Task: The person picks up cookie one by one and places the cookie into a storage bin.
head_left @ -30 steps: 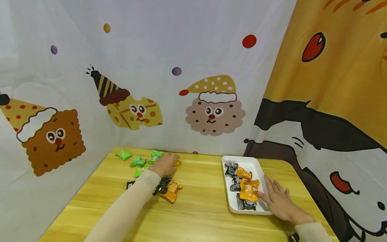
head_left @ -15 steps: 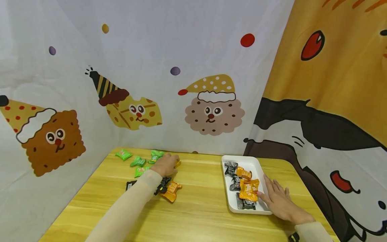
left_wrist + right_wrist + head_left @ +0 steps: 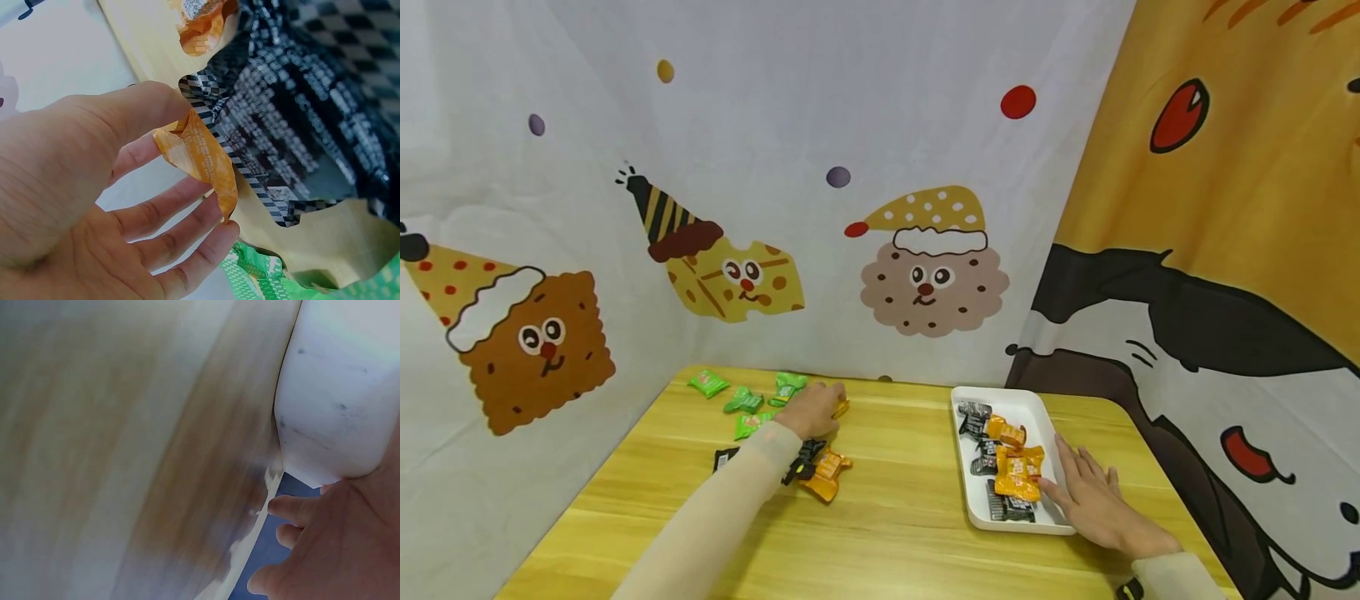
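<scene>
Lower centre: left hand [image 3: 811,410] pinches orange sweet [image 3: 201,156] beside green sweets [image 3: 745,401], sleeve [image 3: 718,508] partly hiding black sweets [image 3: 809,452]. Lower right: right hand [image 3: 1097,502], fingers extended, touches tray [image 3: 1040,417]. Positions unchanged.

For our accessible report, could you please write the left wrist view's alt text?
A left hand curls around a crinkled orange packet, beside a black packet with checkered edges; a patterned green packet shows below, another orange packet above.

Tray [image 3: 1042,429] and candies [image 3: 743,401] on table [image 3: 895,492]
</scene>
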Demonstrator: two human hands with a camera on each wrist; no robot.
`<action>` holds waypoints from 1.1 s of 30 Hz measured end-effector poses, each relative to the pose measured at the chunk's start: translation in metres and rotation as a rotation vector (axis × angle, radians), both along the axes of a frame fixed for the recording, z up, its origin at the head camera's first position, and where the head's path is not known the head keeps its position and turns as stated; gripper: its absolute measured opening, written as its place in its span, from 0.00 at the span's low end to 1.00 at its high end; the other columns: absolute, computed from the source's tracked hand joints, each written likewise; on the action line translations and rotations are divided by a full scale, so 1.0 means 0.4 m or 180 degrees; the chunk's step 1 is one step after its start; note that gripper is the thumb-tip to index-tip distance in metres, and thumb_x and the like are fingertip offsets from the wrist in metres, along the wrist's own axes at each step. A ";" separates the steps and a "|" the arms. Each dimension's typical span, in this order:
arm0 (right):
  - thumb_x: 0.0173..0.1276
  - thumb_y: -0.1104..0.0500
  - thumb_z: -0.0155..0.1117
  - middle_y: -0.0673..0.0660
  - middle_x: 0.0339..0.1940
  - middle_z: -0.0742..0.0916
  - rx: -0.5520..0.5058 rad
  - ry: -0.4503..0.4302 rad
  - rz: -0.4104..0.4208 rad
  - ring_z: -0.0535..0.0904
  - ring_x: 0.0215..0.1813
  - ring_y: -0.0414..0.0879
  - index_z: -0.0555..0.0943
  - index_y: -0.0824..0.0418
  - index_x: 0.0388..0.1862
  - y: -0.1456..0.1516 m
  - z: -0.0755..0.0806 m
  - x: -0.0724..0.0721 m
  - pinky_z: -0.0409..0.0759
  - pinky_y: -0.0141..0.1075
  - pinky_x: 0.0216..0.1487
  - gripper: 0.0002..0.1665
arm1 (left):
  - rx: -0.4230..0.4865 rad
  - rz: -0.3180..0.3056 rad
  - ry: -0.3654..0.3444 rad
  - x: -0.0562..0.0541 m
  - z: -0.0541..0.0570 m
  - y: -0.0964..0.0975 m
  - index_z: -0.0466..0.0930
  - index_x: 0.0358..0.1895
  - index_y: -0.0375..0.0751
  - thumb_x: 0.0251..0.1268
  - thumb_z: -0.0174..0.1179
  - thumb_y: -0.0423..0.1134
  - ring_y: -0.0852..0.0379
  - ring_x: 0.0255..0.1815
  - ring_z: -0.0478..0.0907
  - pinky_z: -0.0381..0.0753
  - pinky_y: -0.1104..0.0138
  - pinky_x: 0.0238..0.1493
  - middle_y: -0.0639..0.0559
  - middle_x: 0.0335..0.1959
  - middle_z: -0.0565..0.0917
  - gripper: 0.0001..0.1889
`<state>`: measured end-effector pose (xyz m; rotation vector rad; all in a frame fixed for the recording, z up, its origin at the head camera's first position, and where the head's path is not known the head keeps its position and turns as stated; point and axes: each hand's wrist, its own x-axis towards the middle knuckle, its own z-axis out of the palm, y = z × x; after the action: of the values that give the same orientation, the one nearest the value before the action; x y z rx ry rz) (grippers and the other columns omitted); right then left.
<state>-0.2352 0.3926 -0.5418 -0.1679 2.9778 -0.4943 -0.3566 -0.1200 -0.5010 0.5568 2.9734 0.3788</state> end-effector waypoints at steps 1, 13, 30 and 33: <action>0.93 0.25 0.47 0.83 0.95 0.56 0.0004 0.0002 0.0000 0.48 0.92 0.89 0.42 0.67 0.99 0.000 0.001 0.001 0.39 0.95 0.82 0.62 | 0.0013 -0.0003 0.0003 0.000 0.001 0.000 0.83 0.71 0.41 0.78 0.80 0.37 0.44 0.52 0.89 0.93 0.48 0.57 0.38 0.56 0.91 0.25; 0.93 0.24 0.47 0.82 0.95 0.56 0.0014 -0.0001 -0.0005 0.48 0.92 0.90 0.42 0.67 0.99 0.002 -0.003 -0.004 0.39 0.96 0.81 0.63 | 0.0089 -0.0018 0.0124 0.008 0.009 0.003 0.84 0.72 0.39 0.76 0.80 0.36 0.53 0.37 0.81 0.89 0.54 0.47 0.43 0.46 0.91 0.26; 0.93 0.26 0.48 0.82 0.95 0.55 -0.0057 0.0016 0.0018 0.47 0.92 0.90 0.42 0.68 0.99 -0.004 0.005 0.003 0.38 0.96 0.81 0.62 | 0.0158 -0.0062 0.0226 0.021 0.013 0.039 0.85 0.71 0.43 0.75 0.82 0.38 0.47 0.48 0.90 0.94 0.50 0.53 0.43 0.52 0.93 0.26; 0.93 0.26 0.48 0.83 0.95 0.55 -0.0069 0.0005 0.0012 0.46 0.92 0.91 0.42 0.68 0.99 -0.004 0.003 0.003 0.37 0.96 0.81 0.62 | 0.0183 -0.0088 0.0236 0.025 0.017 0.049 0.85 0.71 0.43 0.75 0.82 0.38 0.49 0.47 0.89 0.93 0.51 0.52 0.44 0.51 0.93 0.26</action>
<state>-0.2341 0.3912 -0.5407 -0.1759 2.9739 -0.5266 -0.3466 -0.1005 -0.4941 0.6309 3.0304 0.4524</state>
